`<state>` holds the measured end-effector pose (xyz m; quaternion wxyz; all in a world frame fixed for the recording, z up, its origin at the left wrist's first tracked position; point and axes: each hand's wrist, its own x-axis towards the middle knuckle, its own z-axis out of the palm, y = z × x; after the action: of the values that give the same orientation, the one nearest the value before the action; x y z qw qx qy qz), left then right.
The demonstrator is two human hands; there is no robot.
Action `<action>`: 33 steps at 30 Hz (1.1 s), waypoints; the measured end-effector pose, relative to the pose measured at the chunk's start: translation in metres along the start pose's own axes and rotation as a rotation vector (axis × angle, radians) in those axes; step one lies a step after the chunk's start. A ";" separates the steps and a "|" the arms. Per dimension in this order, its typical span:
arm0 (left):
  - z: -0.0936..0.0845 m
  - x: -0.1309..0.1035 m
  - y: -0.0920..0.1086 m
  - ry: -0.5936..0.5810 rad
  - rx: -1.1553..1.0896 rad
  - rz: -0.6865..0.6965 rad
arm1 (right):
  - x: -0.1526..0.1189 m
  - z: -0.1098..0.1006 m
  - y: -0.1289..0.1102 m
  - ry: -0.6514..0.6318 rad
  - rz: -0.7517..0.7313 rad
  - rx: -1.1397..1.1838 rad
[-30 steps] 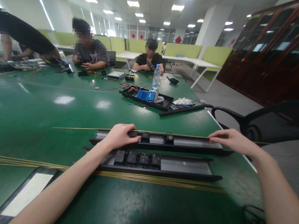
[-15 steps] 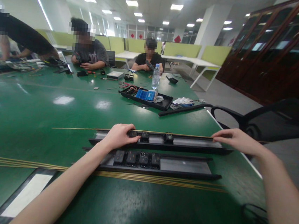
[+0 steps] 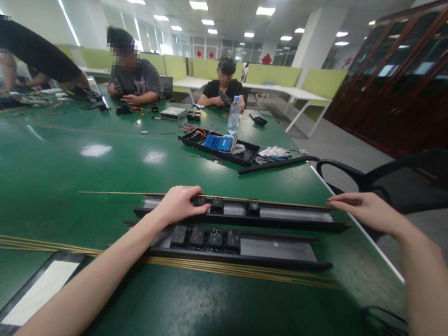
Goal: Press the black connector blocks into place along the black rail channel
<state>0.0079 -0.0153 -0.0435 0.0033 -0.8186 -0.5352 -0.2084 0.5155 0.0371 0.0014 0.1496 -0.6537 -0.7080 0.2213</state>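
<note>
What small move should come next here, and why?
Perhaps press the thin rod against the farther rail with the right hand: the rod runs along that rail's far edge, and the left hand, placed over the rail, could brace it.

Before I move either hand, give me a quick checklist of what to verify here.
1. Left hand placed over the far channel: ok.
2. Right hand gripping the thin rod: cannot tell; its fingertips are at the rod's visible right end.
3. Thin rod along the far channel's back edge: ok, with its left end extending past the channel.
4. Visible black blocks evenly spaced in the far channel: not ok; the rightmost sits apart.
5. Loose rods clear of both hands: ok, though the left forearm crosses above them.
</note>
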 end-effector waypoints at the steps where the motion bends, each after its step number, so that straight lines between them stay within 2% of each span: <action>1: 0.000 0.000 0.000 0.001 0.000 -0.001 | 0.000 -0.001 -0.001 0.070 0.015 -0.029; 3: 0.001 0.000 -0.001 0.001 -0.001 -0.004 | -0.002 -0.002 -0.009 0.205 0.016 -0.069; 5: 0.001 0.000 -0.001 0.000 0.003 -0.006 | -0.004 0.002 -0.024 0.273 -0.032 -0.072; 8: 0.001 0.000 0.000 0.000 0.035 -0.008 | -0.006 0.018 -0.054 0.268 -0.191 -0.070; 11: 0.000 0.000 0.001 -0.009 0.069 -0.013 | -0.004 0.045 -0.082 0.216 -0.383 -0.009; 15: 0.000 0.000 0.002 -0.010 0.083 -0.014 | -0.001 0.083 -0.104 0.131 -0.539 0.027; 19: -0.001 -0.001 0.002 -0.004 0.096 -0.016 | 0.000 0.109 -0.113 0.088 -0.601 0.056; 22: -0.001 0.000 0.002 -0.006 0.101 -0.018 | 0.002 0.120 -0.114 0.122 -0.623 0.070; 28: -0.001 0.000 0.002 -0.017 0.110 -0.034 | 0.005 0.132 -0.109 0.228 -0.663 0.045; 33: -0.001 0.000 0.002 -0.016 0.112 -0.035 | 0.003 0.134 -0.110 0.296 -0.720 -0.025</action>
<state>0.0093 -0.0165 -0.0424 0.0411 -0.8093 -0.5603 -0.1716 0.3538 0.0189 -0.0580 0.3100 -0.3902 -0.8656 0.0493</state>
